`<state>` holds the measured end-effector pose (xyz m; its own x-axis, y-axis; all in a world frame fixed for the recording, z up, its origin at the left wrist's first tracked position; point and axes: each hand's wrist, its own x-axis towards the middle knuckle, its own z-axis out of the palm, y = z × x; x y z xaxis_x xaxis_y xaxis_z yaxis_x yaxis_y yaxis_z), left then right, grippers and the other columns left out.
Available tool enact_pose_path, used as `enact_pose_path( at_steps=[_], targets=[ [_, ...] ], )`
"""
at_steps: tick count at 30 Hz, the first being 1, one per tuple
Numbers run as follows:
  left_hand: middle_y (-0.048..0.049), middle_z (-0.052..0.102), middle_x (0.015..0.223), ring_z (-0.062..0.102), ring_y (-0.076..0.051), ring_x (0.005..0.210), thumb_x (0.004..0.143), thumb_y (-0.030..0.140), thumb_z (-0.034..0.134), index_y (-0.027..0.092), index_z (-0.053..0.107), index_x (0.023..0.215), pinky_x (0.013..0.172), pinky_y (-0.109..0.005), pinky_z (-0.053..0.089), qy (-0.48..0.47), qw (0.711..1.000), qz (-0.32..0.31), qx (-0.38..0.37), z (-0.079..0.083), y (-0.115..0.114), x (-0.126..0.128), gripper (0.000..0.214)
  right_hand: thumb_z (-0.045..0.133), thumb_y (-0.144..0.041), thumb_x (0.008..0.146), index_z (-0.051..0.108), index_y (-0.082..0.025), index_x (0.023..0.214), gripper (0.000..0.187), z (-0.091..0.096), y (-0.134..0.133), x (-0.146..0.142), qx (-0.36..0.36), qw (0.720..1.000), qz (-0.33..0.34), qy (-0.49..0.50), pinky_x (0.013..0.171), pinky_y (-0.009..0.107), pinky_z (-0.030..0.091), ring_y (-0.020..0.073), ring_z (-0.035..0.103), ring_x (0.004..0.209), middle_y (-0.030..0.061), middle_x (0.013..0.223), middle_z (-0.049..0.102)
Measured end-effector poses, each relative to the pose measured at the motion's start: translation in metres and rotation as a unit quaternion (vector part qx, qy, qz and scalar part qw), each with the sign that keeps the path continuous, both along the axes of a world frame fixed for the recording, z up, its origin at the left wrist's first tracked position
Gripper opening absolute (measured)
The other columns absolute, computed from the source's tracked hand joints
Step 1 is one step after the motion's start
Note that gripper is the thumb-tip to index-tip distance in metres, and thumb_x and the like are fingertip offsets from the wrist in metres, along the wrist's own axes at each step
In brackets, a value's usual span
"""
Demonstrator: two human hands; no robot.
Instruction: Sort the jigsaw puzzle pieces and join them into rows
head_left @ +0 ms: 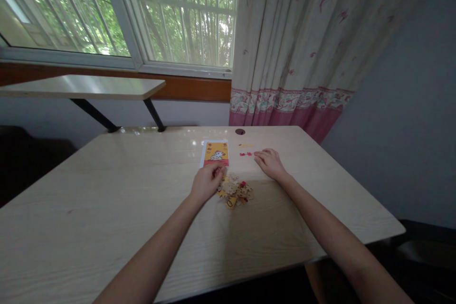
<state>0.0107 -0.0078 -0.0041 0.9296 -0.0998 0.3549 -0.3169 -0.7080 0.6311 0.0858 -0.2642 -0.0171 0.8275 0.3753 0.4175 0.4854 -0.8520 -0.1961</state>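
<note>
A loose heap of jigsaw puzzle pieces [233, 191] lies on the table, many with their plain tan side up and some showing yellow or red. At its left edge is my left hand [207, 182], fingers curled and closed; what they hold, if anything, is hidden. Just beyond that hand rests a picture card [216, 152] with a white cartoon animal on yellow and red. My right hand [270, 163] has its fingertips together at the right end of a short row of red puzzle pieces [245, 154], on a red piece there. Yellow puzzle pieces [245, 145] form another row behind.
The pale wooden table [107, 209] has a round cable hole [240, 131] near its back edge. A raised shelf [85, 86] on black legs stands at the back left. A flowered curtain [285, 47] hangs behind, beside a barred window [185, 14].
</note>
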Motion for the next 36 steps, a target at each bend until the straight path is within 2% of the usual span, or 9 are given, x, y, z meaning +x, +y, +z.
enact_pose_path(
  at_steps=[3,6,10,24,28,32,36],
  targets=[
    [0.0000,0.057,0.063,0.050,-0.013,0.058,0.084,0.034,0.043,0.018,0.062,0.082,0.053,-0.021,0.034,0.000,1.000,0.001,0.002,0.000,0.000,0.000,0.025,0.036,-0.041,0.090,0.063,-0.023,0.108,0.037,0.000,-0.005,0.002,0.004,1.000,-0.008,-0.014,0.093,0.039,0.030,0.0230,0.046,0.103,0.0022,0.110,0.064],
    [0.0002,0.058,0.063,0.050,-0.013,0.057,0.083,0.034,0.044,0.018,0.062,0.082,0.053,-0.021,0.034,0.001,1.000,0.004,0.000,0.001,0.000,0.000,0.025,0.037,-0.040,0.089,0.063,-0.022,0.108,0.037,-0.001,-0.014,0.005,0.009,0.998,-0.055,-0.026,0.093,0.041,0.029,0.0242,0.046,0.104,0.0042,0.112,0.063],
    [0.0007,0.056,0.061,0.050,-0.013,0.056,0.083,0.035,0.044,0.017,0.062,0.081,0.053,-0.021,0.034,-0.002,1.000,0.001,0.001,0.002,0.000,0.000,0.025,0.037,-0.039,0.089,0.062,-0.022,0.109,0.036,-0.005,-0.023,0.009,0.001,0.995,-0.096,0.004,0.092,0.042,0.030,0.0251,0.048,0.103,0.0042,0.112,0.063],
    [0.0009,0.055,0.061,0.050,-0.013,0.057,0.083,0.034,0.044,0.018,0.062,0.081,0.053,-0.022,0.034,-0.002,1.000,-0.001,-0.008,0.002,0.001,-0.001,0.024,0.040,-0.040,0.088,0.065,-0.026,0.105,0.033,-0.007,-0.023,0.007,0.004,0.998,-0.066,0.004,0.091,0.041,0.031,0.0239,0.050,0.099,0.0028,0.108,0.065],
    [0.0009,0.055,0.061,0.050,-0.013,0.056,0.083,0.034,0.044,0.018,0.063,0.081,0.053,-0.022,0.034,-0.001,1.000,0.001,-0.005,0.003,0.001,-0.001,0.025,0.040,-0.039,0.088,0.066,-0.024,0.103,0.033,-0.002,-0.022,0.003,0.000,0.998,-0.057,-0.004,0.092,0.042,0.030,0.0238,0.050,0.098,0.0030,0.105,0.066],
    [0.0001,0.057,0.063,0.050,-0.013,0.057,0.083,0.035,0.044,0.017,0.063,0.083,0.053,-0.022,0.034,-0.003,1.000,0.009,-0.002,0.003,0.001,0.000,0.026,0.040,-0.035,0.089,0.064,-0.021,0.105,0.032,0.016,-0.021,-0.008,0.007,0.999,-0.002,-0.044,0.094,0.040,0.030,0.0229,0.048,0.103,0.0053,0.110,0.063],
    [-0.0003,0.058,0.063,0.051,-0.013,0.057,0.084,0.035,0.043,0.017,0.063,0.083,0.053,-0.022,0.034,-0.008,1.000,0.013,0.008,0.001,0.003,0.000,0.026,0.040,-0.032,0.089,0.065,-0.019,0.099,0.030,0.034,-0.010,-0.026,-0.007,0.989,0.141,-0.035,0.089,0.034,0.036,0.0186,0.053,0.094,0.0070,0.098,0.066]
  ],
)
